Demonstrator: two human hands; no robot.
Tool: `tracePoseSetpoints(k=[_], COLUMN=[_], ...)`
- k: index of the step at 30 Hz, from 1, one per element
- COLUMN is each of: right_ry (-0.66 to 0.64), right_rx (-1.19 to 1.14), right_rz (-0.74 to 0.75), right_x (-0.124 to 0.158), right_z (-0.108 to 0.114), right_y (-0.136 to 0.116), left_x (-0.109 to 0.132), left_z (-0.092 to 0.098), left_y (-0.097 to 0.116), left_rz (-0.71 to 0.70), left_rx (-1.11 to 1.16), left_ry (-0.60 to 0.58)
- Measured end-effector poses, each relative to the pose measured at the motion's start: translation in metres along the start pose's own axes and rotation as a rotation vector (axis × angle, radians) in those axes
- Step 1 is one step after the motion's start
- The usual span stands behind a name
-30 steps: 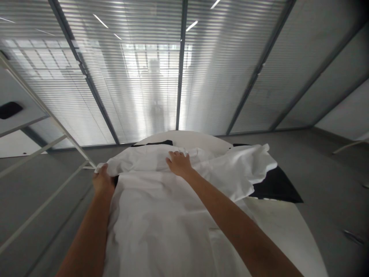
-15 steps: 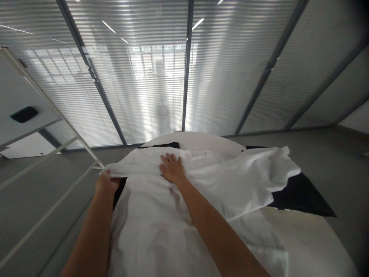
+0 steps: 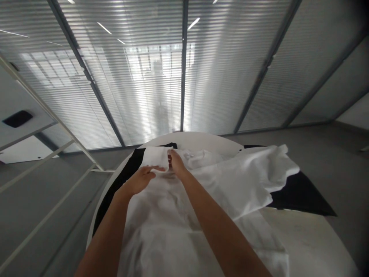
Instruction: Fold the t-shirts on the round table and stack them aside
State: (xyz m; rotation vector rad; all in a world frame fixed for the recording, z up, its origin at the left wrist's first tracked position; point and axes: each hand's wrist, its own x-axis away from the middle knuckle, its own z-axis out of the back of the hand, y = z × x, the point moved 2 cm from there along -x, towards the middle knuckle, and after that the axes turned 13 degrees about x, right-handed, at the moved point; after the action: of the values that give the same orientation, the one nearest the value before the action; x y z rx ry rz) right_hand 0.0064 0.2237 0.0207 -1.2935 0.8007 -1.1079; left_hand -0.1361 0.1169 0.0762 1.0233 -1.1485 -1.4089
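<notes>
A white T-shirt [image 3: 230, 181] lies spread over a round table, its right sleeve stretched out flat and the neckline at the far side. Its left sleeve is folded inward over the body. My right hand [image 3: 176, 164] is closed on the edge of that folded sleeve, fingertips curled toward the left. Beside it, my left hand [image 3: 141, 180] rests at the near edge of the fold, fingers stretched out and thumb apart. Beneath the shirt lies a black cloth [image 3: 302, 194], showing on both sides; its kind is not clear.
The round white table [image 3: 314, 238] has a curved edge at the back and right. A white metal frame [image 3: 83, 148] stands close on the left. Behind the table runs a glass wall with blinds [image 3: 213, 84] and dark posts.
My left hand has moved right from the outstretched left sleeve, which is now folded inward. My right hand, flat on the shirt before, has closed on the sleeve's edge.
</notes>
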Motion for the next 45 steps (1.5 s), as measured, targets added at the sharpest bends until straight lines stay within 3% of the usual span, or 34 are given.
tracePoseSetpoints(k=[2,4,7,10,14,18,21,26,30,39,45], right_ry=[-0.025,0.015,0.102,0.155,0.204,0.192,0.137,0.094,0.024,0.193,0.191], right_rx=[-0.092,-0.021,0.264,0.396,0.476,0.615,0.819,1.04,1.204,1.376,1.33], right_rz=[-0.064,-0.07,-0.05,-0.034,0.011,0.07,0.111,0.161,0.169,0.298,0.317], right_x=[0.0,0.0,-0.003,-0.006,-0.007,-0.003,0.002,0.007,0.015,0.036,0.03], right_z=[0.004,0.008,0.014,0.016,0.019,0.023,0.024,0.027,0.024,0.006,0.009], right_y=[-0.001,0.002,0.01,0.018,0.021,0.018,0.013,0.004,0.006,0.034,0.036], left_x=[0.001,0.003,0.006,0.005,-0.002,-0.005,-0.005,-0.008,-0.008,-0.003,-0.004], left_z=[-0.01,-0.009,-0.002,0.007,0.016,0.016,0.014,0.017,0.013,-0.003,-0.006], left_y=[-0.005,-0.007,-0.005,-0.008,-0.028,-0.047,-0.05,-0.056,-0.065,-0.059,-0.065], left_rz=[0.049,0.074,0.07,0.053,0.038,0.014,-0.004,0.008,0.052,0.078,0.048], left_rx=[-0.061,-0.063,-0.004,-0.045,-0.438,-0.701,-0.74,-0.713,-0.849,-0.995,-1.052], left_ry=[-0.172,-0.203,-0.215,-0.127,0.069,0.016,0.007,0.092,0.147,0.244,0.272])
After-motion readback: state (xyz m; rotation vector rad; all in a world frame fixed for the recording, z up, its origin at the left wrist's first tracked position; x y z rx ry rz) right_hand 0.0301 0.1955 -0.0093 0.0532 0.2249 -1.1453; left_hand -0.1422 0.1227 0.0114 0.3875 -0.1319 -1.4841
